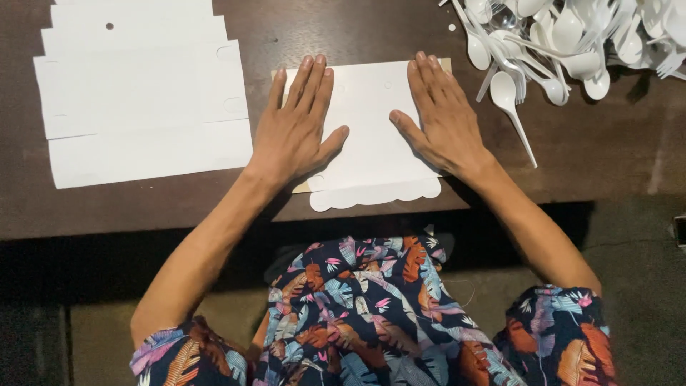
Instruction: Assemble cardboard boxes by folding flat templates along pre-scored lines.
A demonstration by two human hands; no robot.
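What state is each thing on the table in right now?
Left hand: flat, fingers spread, pressing the card.
Right hand: flat, pressing the card.
Card: flat under both hands, scalloped edge nearest the person.
Paper stack: flat, fanned, untouched.
Spoons: loose pile, jumbled.

A dark brown wooden table [600, 154] fills the upper view — its near edge in shadow — with a dim grey-brown floor [643, 286] below it.
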